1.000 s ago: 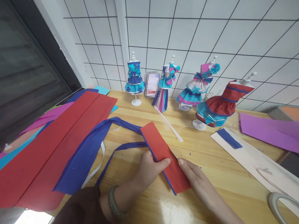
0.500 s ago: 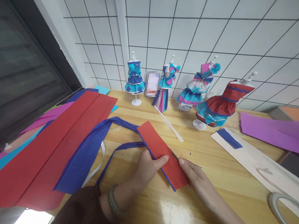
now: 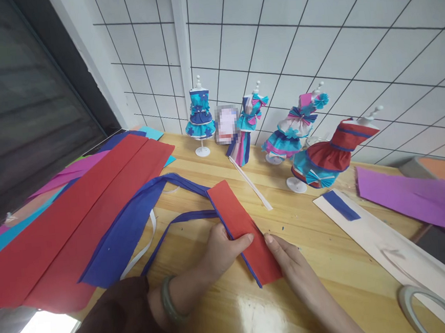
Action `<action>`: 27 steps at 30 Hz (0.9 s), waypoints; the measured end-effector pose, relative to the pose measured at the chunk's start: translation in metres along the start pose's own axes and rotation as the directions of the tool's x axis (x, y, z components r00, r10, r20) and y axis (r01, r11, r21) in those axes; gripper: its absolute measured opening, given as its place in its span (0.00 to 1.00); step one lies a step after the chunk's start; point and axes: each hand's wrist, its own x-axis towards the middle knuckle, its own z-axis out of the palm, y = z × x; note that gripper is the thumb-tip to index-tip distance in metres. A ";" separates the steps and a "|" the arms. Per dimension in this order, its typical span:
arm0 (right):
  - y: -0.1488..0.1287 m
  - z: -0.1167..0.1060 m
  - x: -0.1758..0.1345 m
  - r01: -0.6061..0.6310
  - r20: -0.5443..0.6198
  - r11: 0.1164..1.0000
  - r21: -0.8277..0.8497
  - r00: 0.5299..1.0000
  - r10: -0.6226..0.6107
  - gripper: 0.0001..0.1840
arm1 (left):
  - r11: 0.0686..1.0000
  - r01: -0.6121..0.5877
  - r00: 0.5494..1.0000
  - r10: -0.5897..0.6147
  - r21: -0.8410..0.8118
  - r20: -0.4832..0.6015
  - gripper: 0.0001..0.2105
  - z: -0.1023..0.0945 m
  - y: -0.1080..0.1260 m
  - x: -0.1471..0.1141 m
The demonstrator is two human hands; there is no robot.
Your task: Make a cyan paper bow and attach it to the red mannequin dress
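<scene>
A red paper strip (image 3: pixel 238 206) with a narrow blue edging along its left side lies slanted between my hands, just over the table. My left hand (image 3: pixel 223 251) grips it by that edged side, thumb flat on top and fingers hidden underneath. At the right edge, my right hand (image 3: pixel 285 256) pinches the strip between thumb and fingers; a thin dark line shows along the edge there. A long blue paper band (image 3: pixel 188 181) trails left from the strip's upper end. Another narrow blue band (image 3: pixel 184 217) reaches the strip behind my left hand.
Large red sheets (image 3: pixel 95 207) cover other coloured paper at the left. Several small dress forms in paper dresses, one a red dress (image 3: pixel 331 150), stand along the tiled wall. A white strip (image 3: pixel 250 182) lies ahead. Tape roll (image 3: pixel 406 301), pale sheet (image 3: pixel 375 241) and purple sheet (image 3: pixel 413 197) sit right.
The red strip has shifted slightly right in my hands. My right fingertips have moved slightly along its right edge; both hands keep hold.
</scene>
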 end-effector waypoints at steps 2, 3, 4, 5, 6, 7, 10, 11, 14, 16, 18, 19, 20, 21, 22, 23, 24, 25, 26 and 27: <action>0.000 0.000 -0.001 -0.001 -0.005 1.000 -0.009 1.000 0.001 0.22 | 1.000 -0.006 1.000 0.006 0.001 0.003 0.09 0.000 -0.001 0.000; -0.001 0.000 -0.001 -0.002 -0.007 1.000 -0.009 1.000 0.002 0.22 | 1.000 -0.006 1.000 0.006 0.002 -0.001 0.09 0.000 0.000 0.000; -0.001 0.000 -0.001 -0.003 -0.008 1.000 -0.005 1.000 0.003 0.22 | 1.000 -0.006 1.000 0.006 0.002 -0.002 0.09 0.000 0.000 0.000; -0.001 0.000 -0.001 -0.002 -0.011 1.000 0.001 1.000 0.002 0.22 | 1.000 -0.008 1.000 0.008 -0.002 -0.001 0.08 0.000 0.000 0.000; 0.000 0.000 -0.001 -0.001 -0.013 1.000 0.006 1.000 0.001 0.22 | 1.000 -0.009 1.000 0.009 -0.009 0.003 0.08 0.001 0.000 0.000; 0.000 0.000 0.000 0.001 -0.015 1.000 0.010 1.000 -0.001 0.22 | 1.000 -0.010 1.000 0.010 -0.018 0.008 0.08 0.001 0.000 0.000; 0.002 0.000 0.002 -0.004 -0.015 1.000 0.000 1.000 0.004 0.23 | 1.000 -0.011 1.000 0.011 -0.029 0.017 0.09 0.000 0.000 0.000; 0.002 0.000 0.002 -0.009 -0.016 1.000 -0.008 1.000 0.008 0.23 | 1.000 -0.009 1.000 0.009 -0.028 0.017 0.09 0.000 0.000 0.000; 0.003 0.000 0.003 -0.008 -0.036 1.000 -0.025 0.999 0.007 0.24 | 1.000 -0.006 1.000 0.007 -0.026 0.019 0.09 0.000 0.001 0.000; 0.002 0.000 0.002 -0.001 -0.037 1.000 -0.021 0.999 0.000 0.24 | 1.000 -0.008 1.000 0.009 -0.026 0.030 0.09 -0.001 0.002 0.000; 0.001 0.000 0.002 -0.004 -0.026 1.000 -0.001 1.000 0.004 0.23 | 1.000 -0.008 0.999 0.009 -0.027 0.039 0.08 -0.001 0.003 -0.001; 0.000 0.000 0.001 -0.007 -0.018 1.000 0.013 1.000 0.007 0.23 | 1.000 -0.006 0.999 0.007 -0.028 0.039 0.08 0.000 0.003 -0.001; -0.001 0.000 0.001 -0.010 -0.013 1.000 0.026 1.000 0.010 0.22 | 1.000 -0.003 0.999 0.005 -0.031 0.039 0.08 0.000 0.003 -0.001; -0.001 0.001 0.000 -0.011 -0.010 0.999 0.036 1.000 0.012 0.22 | 0.999 -0.001 0.999 0.002 -0.035 0.038 0.08 0.000 0.002 -0.001; -0.002 0.001 0.000 -0.012 -0.008 0.999 0.043 1.000 0.012 0.22 | 0.999 -0.001 0.999 0.003 -0.040 0.037 0.08 0.000 0.001 -0.001; -0.003 0.001 -0.001 -0.010 -0.008 0.999 0.046 1.000 0.011 0.21 | 0.999 -0.003 0.999 0.005 -0.043 0.038 0.08 0.001 0.000 -0.001; -0.003 0.001 -0.001 -0.009 -0.009 0.999 0.045 1.000 0.009 0.21 | 0.999 -0.008 0.999 0.010 -0.045 0.038 0.08 0.001 -0.001 -0.001; -0.003 0.001 -0.002 -0.007 -0.013 0.999 0.043 1.000 0.007 0.21 | 0.999 -0.013 0.999 0.014 -0.046 0.038 0.08 0.001 -0.001 -0.001; -0.004 0.001 -0.002 -0.004 -0.015 0.999 0.041 1.000 0.005 0.21 | 0.999 -0.014 0.999 0.016 -0.045 0.041 0.08 0.001 -0.002 -0.001; -0.004 0.001 -0.002 -0.001 -0.017 0.999 0.040 1.000 0.001 0.21 | 0.999 -0.012 0.999 0.014 -0.043 0.045 0.08 0.001 -0.002 -0.001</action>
